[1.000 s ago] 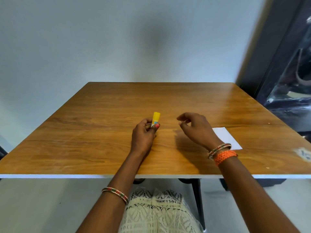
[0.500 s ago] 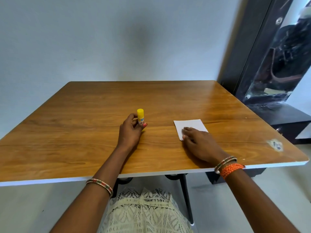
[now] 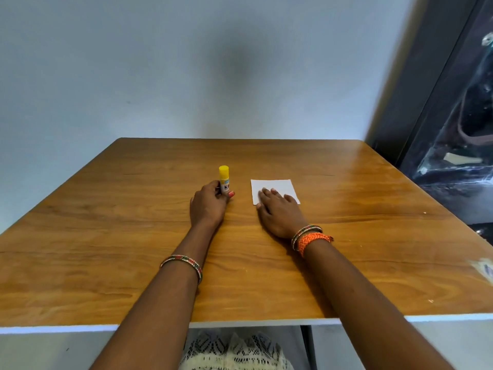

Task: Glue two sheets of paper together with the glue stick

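Observation:
A small glue stick (image 3: 224, 180) with a yellow cap stands upright on the wooden table (image 3: 106, 236). My left hand (image 3: 209, 205) grips its lower white body with curled fingers and thumb. To its right lies a small white paper (image 3: 274, 188) flat on the table. My right hand (image 3: 280, 212) rests on the paper's near part with straight fingers, covering its near edge. Whether this is one sheet or two stacked sheets cannot be told.
The table runs back to a pale wall (image 3: 186, 76). A dark cabinet with a glossy front (image 3: 458, 129) stands at the right. A pale smudge (image 3: 484, 269) marks the table's right edge. The near edge is white (image 3: 53, 329).
My right hand went from hovering in the air to lying flat on the paper and slid it leftward towards the glue stick. My left hand kept holding the upright glue stick.

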